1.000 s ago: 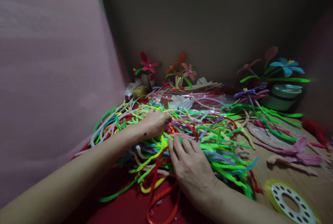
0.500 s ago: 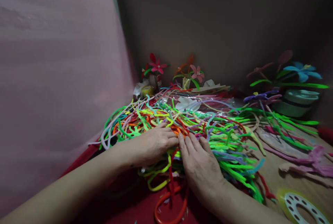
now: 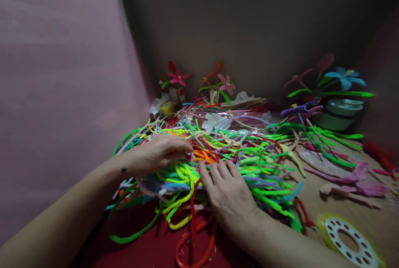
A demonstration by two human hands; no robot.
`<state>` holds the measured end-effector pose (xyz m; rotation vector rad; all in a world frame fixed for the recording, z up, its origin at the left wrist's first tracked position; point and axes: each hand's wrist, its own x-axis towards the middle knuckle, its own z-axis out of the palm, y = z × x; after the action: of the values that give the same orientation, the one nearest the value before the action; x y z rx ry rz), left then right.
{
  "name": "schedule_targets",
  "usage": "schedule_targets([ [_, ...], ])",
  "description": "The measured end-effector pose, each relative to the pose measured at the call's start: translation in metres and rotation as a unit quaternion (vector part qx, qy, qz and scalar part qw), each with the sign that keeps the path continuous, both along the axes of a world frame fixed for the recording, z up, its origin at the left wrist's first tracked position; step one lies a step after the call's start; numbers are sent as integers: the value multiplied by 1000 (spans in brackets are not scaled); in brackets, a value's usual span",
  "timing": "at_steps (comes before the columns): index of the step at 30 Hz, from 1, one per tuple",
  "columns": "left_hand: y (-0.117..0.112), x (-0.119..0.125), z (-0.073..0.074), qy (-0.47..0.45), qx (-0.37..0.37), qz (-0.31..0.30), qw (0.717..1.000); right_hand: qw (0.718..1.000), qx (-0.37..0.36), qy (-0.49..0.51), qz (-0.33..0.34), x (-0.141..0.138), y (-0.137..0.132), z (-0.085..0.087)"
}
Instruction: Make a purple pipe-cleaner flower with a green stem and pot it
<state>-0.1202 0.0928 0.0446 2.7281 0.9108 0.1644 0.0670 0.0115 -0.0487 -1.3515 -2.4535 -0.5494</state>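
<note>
A big tangled heap of fuzzy pipe cleaners (image 3: 262, 168) in green, yellow, orange, red, purple and white lies before me. Over its left part is my left hand (image 3: 162, 149), its fingers bent together and pointing right; whatever is under the fingertips is hidden. My right hand (image 3: 229, 193) rests on the near middle of the heap, fingers stretched out and lying on the strands. Between the hands shows a bunch of orange pipe cleaners (image 3: 204, 154). A red loop handle (image 3: 196, 259) lies close to me, below the heap.
Pipe-cleaner flowers stand along the back: a red one (image 3: 178, 77), a pink one (image 3: 226, 84) and a blue one (image 3: 345, 78). A clear plastic bag (image 3: 246, 120) lies behind the heap. At the lower right is a tape roll (image 3: 349, 239). A pink sheet (image 3: 68, 93) hangs at the left.
My left hand has moved left and up, away from my right hand, uncovering orange strands. Green and white pipe cleaners at the left have shifted nearer me. My right hand stays on the heap.
</note>
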Motion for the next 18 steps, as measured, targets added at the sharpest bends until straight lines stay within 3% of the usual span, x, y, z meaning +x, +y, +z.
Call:
schedule_targets([
  [4,17,-3,-2,-42,25,107,993,1000,-24,-7,-3,1,0,3],
  [6,24,-2,-3,-45,54,127,989,1000,-23,-5,0,1,0,3],
  [12,48,6,-5,23,144,82,986,1000,0,11,4,2,-1,0],
  [18,63,11,-14,106,171,73,977,1000,-8,19,3,1,-1,-1],
])
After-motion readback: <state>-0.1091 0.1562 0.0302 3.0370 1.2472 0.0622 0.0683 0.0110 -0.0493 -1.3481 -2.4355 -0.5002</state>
